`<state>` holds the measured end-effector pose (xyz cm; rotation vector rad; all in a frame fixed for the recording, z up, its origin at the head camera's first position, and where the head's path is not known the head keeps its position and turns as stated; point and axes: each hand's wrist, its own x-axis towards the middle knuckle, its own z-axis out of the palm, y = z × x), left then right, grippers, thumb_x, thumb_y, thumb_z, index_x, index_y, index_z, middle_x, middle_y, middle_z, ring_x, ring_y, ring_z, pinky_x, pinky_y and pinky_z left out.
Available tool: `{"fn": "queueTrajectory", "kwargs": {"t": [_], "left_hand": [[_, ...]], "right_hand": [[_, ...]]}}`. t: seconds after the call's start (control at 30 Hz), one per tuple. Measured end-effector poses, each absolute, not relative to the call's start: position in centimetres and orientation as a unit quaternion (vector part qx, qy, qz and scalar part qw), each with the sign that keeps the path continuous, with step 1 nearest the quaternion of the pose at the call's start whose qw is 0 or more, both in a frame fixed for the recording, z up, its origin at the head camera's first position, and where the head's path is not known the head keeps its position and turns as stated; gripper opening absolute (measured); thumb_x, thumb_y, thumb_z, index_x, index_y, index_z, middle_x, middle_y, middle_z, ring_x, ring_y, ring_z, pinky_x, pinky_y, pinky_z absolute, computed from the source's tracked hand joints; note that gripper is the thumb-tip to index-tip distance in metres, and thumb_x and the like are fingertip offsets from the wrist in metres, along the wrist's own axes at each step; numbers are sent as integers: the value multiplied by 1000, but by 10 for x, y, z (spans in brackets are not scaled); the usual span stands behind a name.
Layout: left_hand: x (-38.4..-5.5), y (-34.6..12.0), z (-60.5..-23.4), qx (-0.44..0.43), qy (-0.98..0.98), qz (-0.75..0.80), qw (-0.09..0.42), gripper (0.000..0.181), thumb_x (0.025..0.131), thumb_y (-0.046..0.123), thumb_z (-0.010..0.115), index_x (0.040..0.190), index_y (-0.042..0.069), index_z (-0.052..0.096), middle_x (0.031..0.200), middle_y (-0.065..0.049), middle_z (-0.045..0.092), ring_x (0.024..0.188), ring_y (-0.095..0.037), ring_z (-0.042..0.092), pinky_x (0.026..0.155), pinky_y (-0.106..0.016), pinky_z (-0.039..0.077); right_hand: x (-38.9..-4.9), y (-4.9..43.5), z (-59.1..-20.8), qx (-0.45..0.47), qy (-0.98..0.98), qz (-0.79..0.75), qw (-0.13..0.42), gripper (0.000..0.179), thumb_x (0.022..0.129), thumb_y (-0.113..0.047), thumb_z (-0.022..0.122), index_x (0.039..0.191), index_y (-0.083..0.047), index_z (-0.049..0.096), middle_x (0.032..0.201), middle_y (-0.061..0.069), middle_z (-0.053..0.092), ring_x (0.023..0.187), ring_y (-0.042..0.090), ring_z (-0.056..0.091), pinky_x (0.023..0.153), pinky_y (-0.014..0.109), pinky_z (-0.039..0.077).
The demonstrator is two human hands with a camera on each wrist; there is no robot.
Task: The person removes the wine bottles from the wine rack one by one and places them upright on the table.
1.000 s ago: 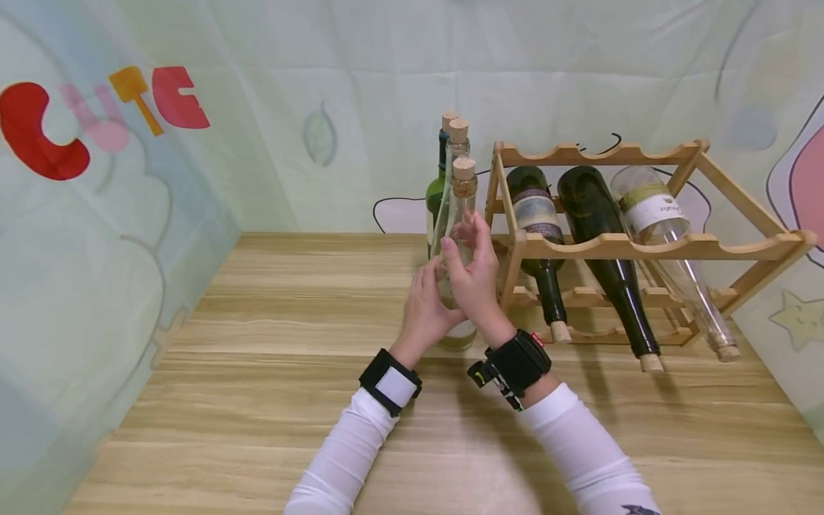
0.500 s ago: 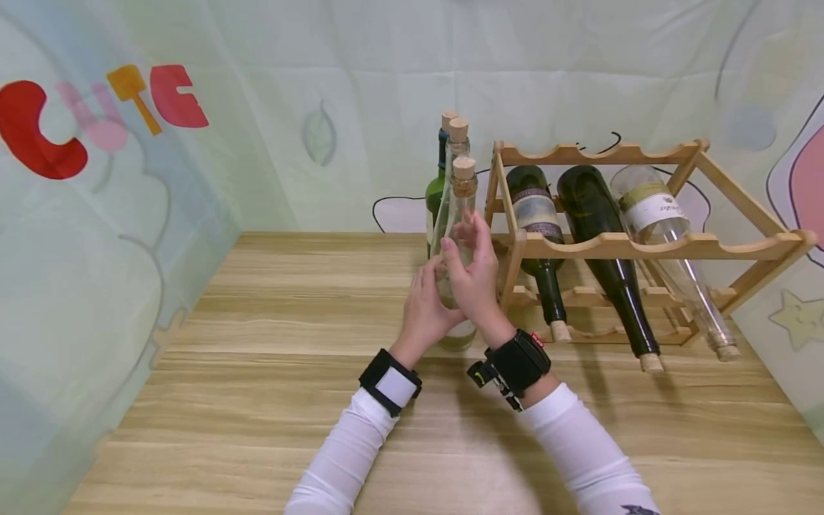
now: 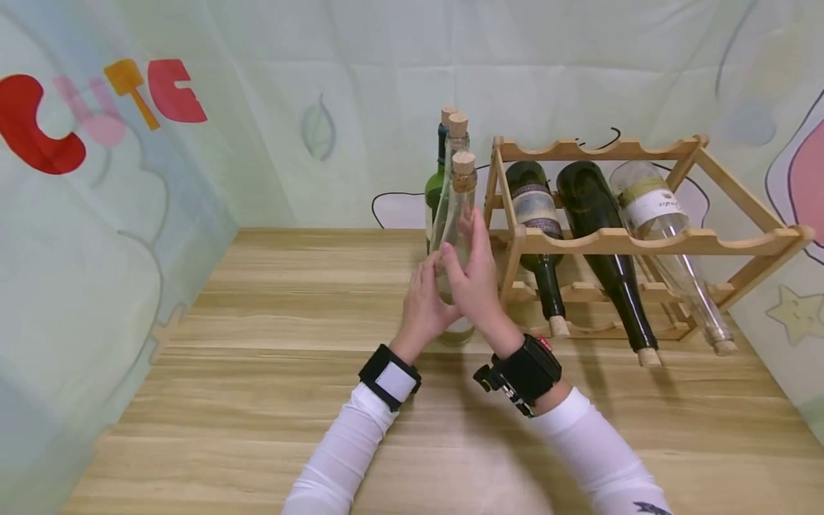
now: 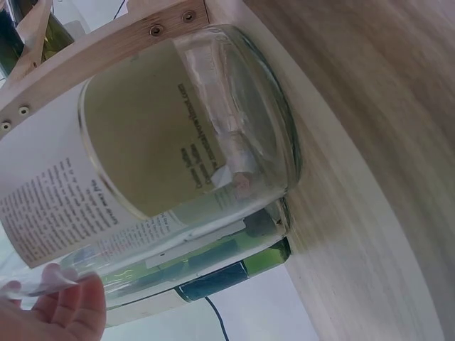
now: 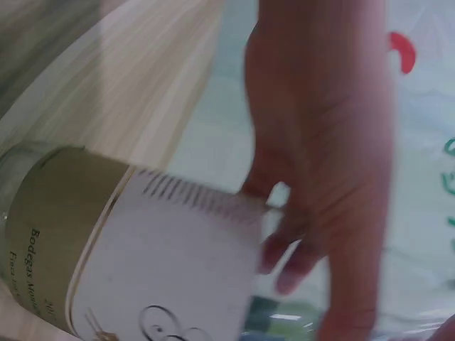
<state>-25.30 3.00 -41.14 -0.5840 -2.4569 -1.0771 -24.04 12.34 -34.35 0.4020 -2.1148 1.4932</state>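
Gripping a clear, slender-necked glass bottle (image 3: 459, 226) are both hands (image 3: 426, 303) (image 3: 476, 290).

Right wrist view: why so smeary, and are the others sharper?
Right wrist view: the right hand is blurred, perhaps too close for focus; left wrist view: sharper, print showing on the glass bottle; head view: sharper too, soft arm shadow on the table, glints on the middle racked bottle.

A clear glass bottle (image 3: 458, 223), its cork (image 3: 463, 163) in, its label (image 4: 146, 128) white and olive, stands upright on the bench (image 3: 257, 400).
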Motion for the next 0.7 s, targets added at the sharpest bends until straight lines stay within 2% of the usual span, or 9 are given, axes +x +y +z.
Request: {"fn": "queueTrajectory", "kwargs": {"t": [0.1,0.2,0.33,0.43,0.57,0.7], "left_hand": [[-254,31,-412,-212,-877,-376,211,76,65,24,73,126,3,32,107,-13,50,96,-24,50,77,-34,46],[-254,31,-412,-200,-880,-383,199,77,66,30,72,127,5,31,108,-11,51,97,-23,51,75,-34,47],[-253,31,-411,-182,-880,-406,164,86,63,43,74,129,9,30,113,-9,50,104,-22,49,80,-37,46],[-252,31,-409,-174,-882,-414,144,90,62,48,73,130,10,28,115,-8,49,107,-22,47,84,-39,45],[-250,30,-405,-168,-885,-416,120,94,62,50,73,133,10,26,116,-8,48,108,-24,47,83,-41,44],[-247,29,-402,-163,-890,-413,107,103,61,51,73,138,10,18,122,-10,45,112,-26,45,85,-43,44]], "right_hand": [[-223,126,-336,145,-802,538,217,69,88,-6,47,142,-5,4,147,13,14,133,21,21,106,43,23],[-202,132,-328,176,-800,528,226,69,86,-2,49,141,-3,9,146,15,13,134,23,18,106,45,22],[-178,148,-317,227,-763,525,301,60,84,1,51,136,5,21,143,18,23,132,28,22,106,45,23],[-168,169,-309,226,-729,538,357,55,84,0,52,131,9,26,139,16,30,130,27,27,107,41,23],[-160,204,-298,173,-693,556,426,50,81,1,52,126,11,32,133,9,39,126,24,33,106,37,26],[-155,252,-287,85,-702,522,476,48,79,-1,53,124,6,38,130,2,42,124,21,33,104,32,26]]}}
